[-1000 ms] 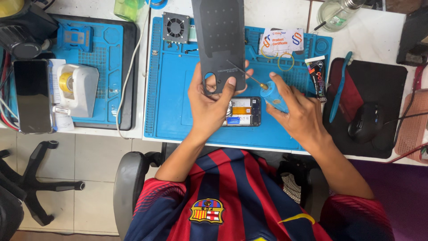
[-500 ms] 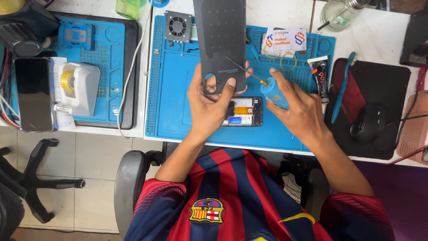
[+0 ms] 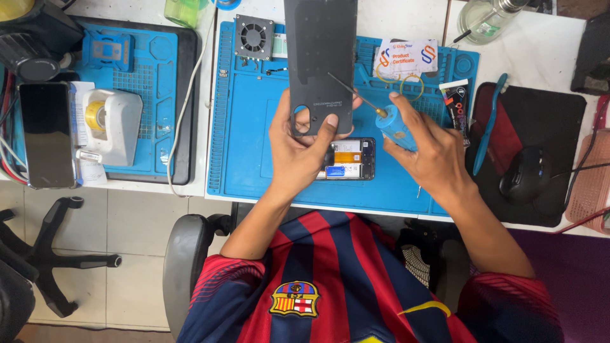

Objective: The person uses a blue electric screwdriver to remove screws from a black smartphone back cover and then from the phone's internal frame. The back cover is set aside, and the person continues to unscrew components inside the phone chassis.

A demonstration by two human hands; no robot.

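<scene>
The left hand (image 3: 298, 149) holds up a dark grey phone back cover (image 3: 321, 63), with the thumb pressed on the front near the camera hole and the fingers curled behind it. The cover is lifted off the phone and stands tilted above the blue work mat (image 3: 254, 140). The right hand (image 3: 432, 149) is wrapped around the blue handle of a screwdriver (image 3: 381, 114), and its thin metal tip points at the inside of the cover. Under the two hands lies the opened phone (image 3: 348, 160), flat on the mat, with its orange and blue inner parts showing. So the cover is already off and the inside is bare. It looks like the work inside the phone is not done, and the cover has not been put back on. The mat sits on a white worktop (image 3: 540, 57). A small grey fan (image 3: 253, 37) lies at the top of the mat, and a white card (image 3: 406, 57) lies near two thin rings. A black glue tube (image 3: 457, 105) lies just right of the screwdriver. Further right is a black mouse (image 3: 524, 174) on a dark pad. To the far left, another dark phone (image 3: 46, 133) lies beside a white tape holder (image 3: 111, 124).
</scene>
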